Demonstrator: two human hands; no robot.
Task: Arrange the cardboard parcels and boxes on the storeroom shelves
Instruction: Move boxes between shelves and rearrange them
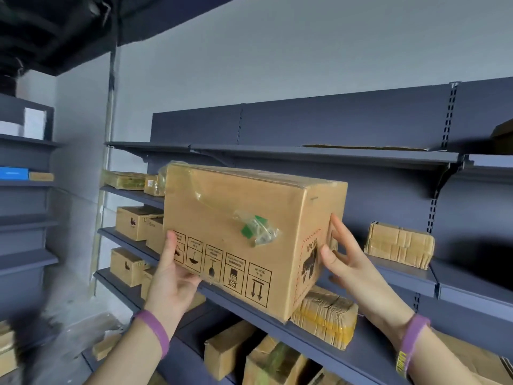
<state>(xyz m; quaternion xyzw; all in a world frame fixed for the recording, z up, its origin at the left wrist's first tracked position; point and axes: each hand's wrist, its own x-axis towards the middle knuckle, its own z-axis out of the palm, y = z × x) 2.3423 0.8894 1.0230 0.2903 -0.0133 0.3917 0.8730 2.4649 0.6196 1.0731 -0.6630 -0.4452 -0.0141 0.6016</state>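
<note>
Two hands steady the taped-shut cardboard box (249,232) at the shelf (372,345) edge, your left hand (172,276) gripping its lower corner, your right hand (347,262) pressing flat-fingered on its side, printing upside down.

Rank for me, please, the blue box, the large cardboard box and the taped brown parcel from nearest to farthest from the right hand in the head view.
1. large cardboard box: the right hand touches its right end.
2. taped brown parcel: on the shelf just to the hand's right.
3. blue box: far left, on the other shelving unit.
</note>
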